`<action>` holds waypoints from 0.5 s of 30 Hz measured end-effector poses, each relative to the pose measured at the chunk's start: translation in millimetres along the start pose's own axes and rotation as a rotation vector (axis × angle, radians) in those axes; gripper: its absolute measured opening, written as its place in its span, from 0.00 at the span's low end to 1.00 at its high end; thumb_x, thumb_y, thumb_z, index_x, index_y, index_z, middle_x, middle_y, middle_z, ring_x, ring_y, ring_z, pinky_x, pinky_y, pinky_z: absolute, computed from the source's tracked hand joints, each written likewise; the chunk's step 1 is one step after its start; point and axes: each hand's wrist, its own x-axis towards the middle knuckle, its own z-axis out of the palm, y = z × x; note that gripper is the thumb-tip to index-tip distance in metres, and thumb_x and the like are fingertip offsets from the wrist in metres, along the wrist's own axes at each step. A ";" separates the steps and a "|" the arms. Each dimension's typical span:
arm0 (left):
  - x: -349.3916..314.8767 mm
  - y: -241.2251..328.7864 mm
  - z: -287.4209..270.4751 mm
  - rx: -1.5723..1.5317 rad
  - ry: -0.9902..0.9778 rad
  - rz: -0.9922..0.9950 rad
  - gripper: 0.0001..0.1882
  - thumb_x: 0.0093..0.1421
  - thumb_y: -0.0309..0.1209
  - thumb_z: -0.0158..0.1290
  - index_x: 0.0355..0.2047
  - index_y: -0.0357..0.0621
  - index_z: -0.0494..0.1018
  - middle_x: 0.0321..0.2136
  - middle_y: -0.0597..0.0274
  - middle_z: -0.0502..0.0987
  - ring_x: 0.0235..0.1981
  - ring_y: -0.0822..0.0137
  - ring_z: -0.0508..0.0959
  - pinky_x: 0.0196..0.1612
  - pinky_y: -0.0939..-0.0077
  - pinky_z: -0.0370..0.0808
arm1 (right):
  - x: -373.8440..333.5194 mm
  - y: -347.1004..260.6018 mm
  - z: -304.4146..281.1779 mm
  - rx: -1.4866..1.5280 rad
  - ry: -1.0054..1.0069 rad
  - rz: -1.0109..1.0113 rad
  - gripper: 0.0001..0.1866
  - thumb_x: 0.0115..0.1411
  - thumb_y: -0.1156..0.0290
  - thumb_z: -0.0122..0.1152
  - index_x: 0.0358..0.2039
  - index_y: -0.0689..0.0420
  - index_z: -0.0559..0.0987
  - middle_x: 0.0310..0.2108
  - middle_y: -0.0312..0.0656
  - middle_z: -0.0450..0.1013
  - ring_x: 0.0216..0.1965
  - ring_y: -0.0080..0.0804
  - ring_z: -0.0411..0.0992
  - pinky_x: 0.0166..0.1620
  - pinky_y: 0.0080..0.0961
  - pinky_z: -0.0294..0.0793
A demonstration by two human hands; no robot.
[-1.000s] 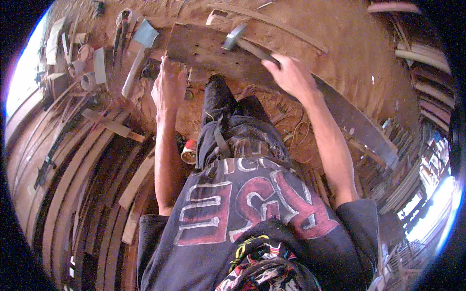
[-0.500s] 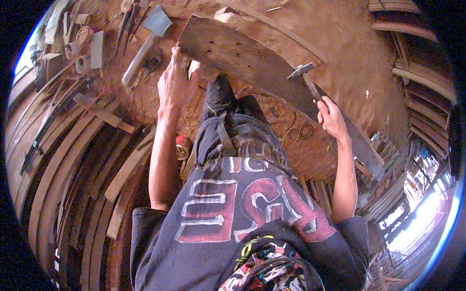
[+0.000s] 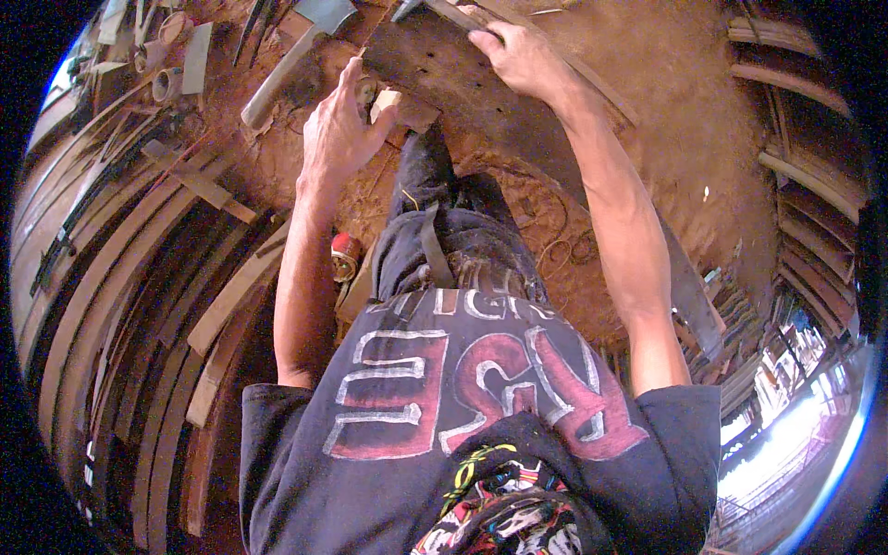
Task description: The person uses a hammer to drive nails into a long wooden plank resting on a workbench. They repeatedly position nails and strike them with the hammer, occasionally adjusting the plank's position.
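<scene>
One plank (image 3: 507, 118) slants down rightward from upper centre; left grip (image 3: 340, 129) half-open at its upper end, hold unclear; right grip (image 3: 523, 60) clenches a hammer (image 3: 450, 11).

We grip a hammer (image 3: 453, 14) in our right hand (image 3: 523, 57) over a long dark board (image 3: 462, 79), our left hand (image 3: 335, 134) at its left end; a broad-bladed tool (image 3: 294, 65) lies further left.

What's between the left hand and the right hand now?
In the head view, the dark board spans most of the gap toward the right hand; a pale-ended wood block sits close to the left hand.
</scene>
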 end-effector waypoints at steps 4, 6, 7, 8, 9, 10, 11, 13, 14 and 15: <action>-2.4 -8.0 5.3 -0.019 0.053 -0.011 0.44 0.53 0.45 0.60 0.67 0.43 0.58 0.46 0.42 0.80 0.47 0.42 0.80 0.50 0.52 0.77 | -75.0 32.1 -23.5 0.119 -0.027 0.110 0.25 0.70 0.51 0.50 0.47 0.63 0.79 0.45 0.61 0.77 0.50 0.61 0.74 0.53 0.45 0.74; -3.0 -5.4 4.1 -0.062 0.037 -0.022 0.44 0.53 0.46 0.60 0.67 0.44 0.58 0.45 0.42 0.80 0.46 0.42 0.81 0.49 0.52 0.77 | -132.4 61.5 -32.3 0.000 0.038 0.253 0.28 0.69 0.51 0.52 0.51 0.68 0.77 0.50 0.61 0.75 0.54 0.58 0.73 0.57 0.42 0.71; -4.2 -6.3 5.5 -0.067 0.047 -0.023 0.44 0.53 0.45 0.60 0.68 0.44 0.58 0.45 0.42 0.80 0.46 0.43 0.81 0.49 0.51 0.77 | -157.0 69.5 -38.2 -0.018 0.031 0.331 0.29 0.70 0.50 0.51 0.52 0.68 0.76 0.51 0.62 0.74 0.55 0.57 0.72 0.59 0.42 0.70; -4.0 -7.5 5.4 -0.071 0.060 -0.017 0.45 0.53 0.45 0.60 0.68 0.44 0.57 0.45 0.42 0.80 0.45 0.43 0.81 0.49 0.51 0.77 | -177.4 76.8 -39.1 -0.048 0.056 0.379 0.29 0.70 0.50 0.51 0.53 0.68 0.75 0.48 0.59 0.74 0.50 0.52 0.72 0.55 0.40 0.70; -4.2 -8.1 3.8 -0.072 0.075 -0.016 0.45 0.53 0.45 0.60 0.68 0.44 0.57 0.44 0.42 0.80 0.45 0.43 0.81 0.49 0.51 0.77 | -196.1 85.1 -39.2 -0.076 0.078 0.422 0.29 0.70 0.50 0.51 0.53 0.67 0.75 0.45 0.57 0.74 0.45 0.47 0.71 0.51 0.38 0.70; -5.1 -8.1 2.5 -0.059 0.075 -0.014 0.45 0.53 0.45 0.60 0.68 0.44 0.57 0.44 0.42 0.80 0.45 0.43 0.81 0.48 0.51 0.77 | -212.9 96.1 -32.2 -0.114 0.124 0.433 0.27 0.70 0.51 0.51 0.51 0.66 0.74 0.37 0.51 0.74 0.34 0.38 0.71 0.42 0.34 0.70; -4.3 -8.2 2.7 -0.041 0.069 -0.004 0.45 0.53 0.45 0.60 0.68 0.44 0.57 0.44 0.42 0.81 0.45 0.43 0.81 0.48 0.51 0.77 | -221.2 93.0 -27.5 -0.072 0.174 0.451 0.26 0.70 0.52 0.52 0.51 0.65 0.73 0.32 0.47 0.74 0.29 0.33 0.70 0.37 0.32 0.71; -3.3 -10.2 2.7 -0.031 0.055 0.015 0.44 0.54 0.44 0.60 0.68 0.44 0.57 0.45 0.41 0.80 0.44 0.42 0.81 0.48 0.51 0.77 | -223.6 69.9 -18.9 0.083 0.266 0.467 0.24 0.70 0.53 0.54 0.51 0.65 0.71 0.27 0.41 0.73 0.23 0.26 0.69 0.32 0.30 0.71; -2.4 -11.0 3.3 -0.008 0.067 0.036 0.44 0.54 0.44 0.60 0.68 0.44 0.57 0.46 0.41 0.80 0.44 0.42 0.81 0.48 0.51 0.77 | -219.9 53.8 -14.4 0.199 0.313 0.473 0.24 0.70 0.54 0.55 0.52 0.64 0.70 0.26 0.39 0.72 0.23 0.25 0.68 0.32 0.29 0.71; -0.7 -11.8 5.8 0.017 0.079 0.059 0.44 0.54 0.44 0.60 0.68 0.44 0.57 0.46 0.40 0.79 0.44 0.42 0.81 0.48 0.51 0.78 | -214.8 50.2 -10.6 0.212 0.320 0.434 0.23 0.70 0.56 0.56 0.52 0.64 0.69 0.27 0.39 0.73 0.24 0.26 0.69 0.32 0.29 0.72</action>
